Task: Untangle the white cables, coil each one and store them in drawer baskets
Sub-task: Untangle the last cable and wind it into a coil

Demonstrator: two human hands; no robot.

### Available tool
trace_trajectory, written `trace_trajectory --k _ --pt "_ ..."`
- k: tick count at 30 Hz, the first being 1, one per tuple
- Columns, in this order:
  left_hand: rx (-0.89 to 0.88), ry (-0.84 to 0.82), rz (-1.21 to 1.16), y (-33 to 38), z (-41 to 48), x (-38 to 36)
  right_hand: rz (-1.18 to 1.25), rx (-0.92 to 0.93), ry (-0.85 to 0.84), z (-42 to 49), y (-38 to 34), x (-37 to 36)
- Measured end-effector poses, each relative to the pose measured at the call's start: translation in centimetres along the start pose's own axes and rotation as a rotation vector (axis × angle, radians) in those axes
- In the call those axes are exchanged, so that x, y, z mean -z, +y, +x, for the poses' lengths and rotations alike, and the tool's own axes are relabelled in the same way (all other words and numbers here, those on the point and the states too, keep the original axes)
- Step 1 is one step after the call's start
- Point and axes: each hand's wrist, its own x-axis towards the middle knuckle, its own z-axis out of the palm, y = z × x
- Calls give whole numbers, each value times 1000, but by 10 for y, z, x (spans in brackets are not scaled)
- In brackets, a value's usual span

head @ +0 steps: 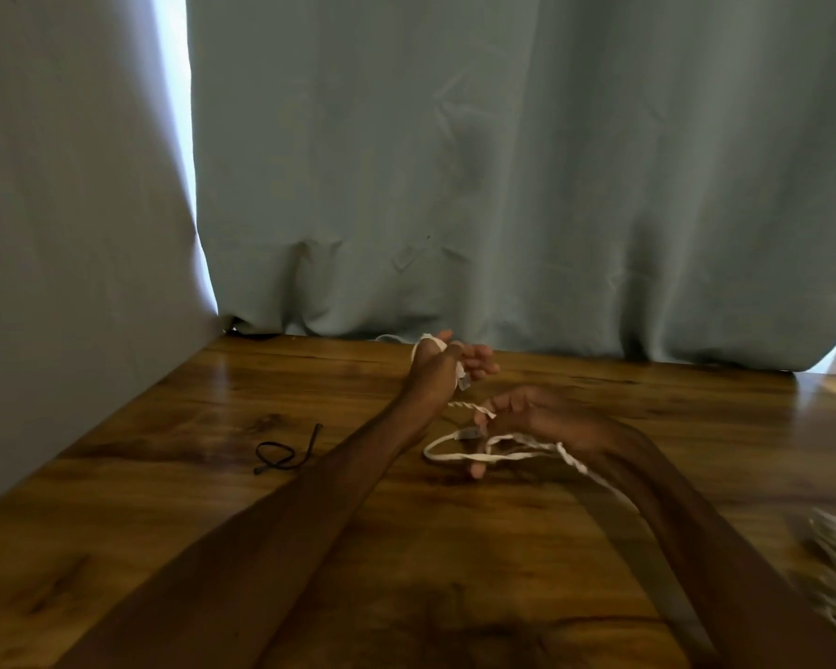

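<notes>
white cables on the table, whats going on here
A person is untangling white cables over a wooden table. The left hand has cable wrapped round its fingers. The right hand pinches a twisted stretch, with a loop hanging below. The cables are twisted together and not yet stored. A small black cord lies on the table to the left.

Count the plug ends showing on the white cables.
2. One plug dangles just below the left hand, which grips white cable wound round it; the other plug sits beside the right hand. More may be hidden in the hands or out of frame.
</notes>
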Motion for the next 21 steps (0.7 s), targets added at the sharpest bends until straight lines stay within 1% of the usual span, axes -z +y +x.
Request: trace_trajectory --k 5,7,10,12,14,18,20,21 --pt "-336 -158 787 -14 -16 15 238 37 -31 -7 4 16" --pt "-377 -188 967 -12 -20 17 376 12 -104 -9 3 23" --pt "-408 -165 1074 -8 -20 18 489 -74 -103 -9 3 36" --pt "-477 -115 1123 -2 -16 22 525 -67 -77 -10 5 41" --pt "-498 -56 1139 6 -12 28 580 -57 -26 -10 5 44" --pt "-492 62 1224 16 -10 39 623 11 240 -13 0 59" --pt "-418 103 1208 19 -6 48 679 83 392 -19 2 69" --pt "-364 82 1154 22 -5 51 681 125 488 -20 5 74"
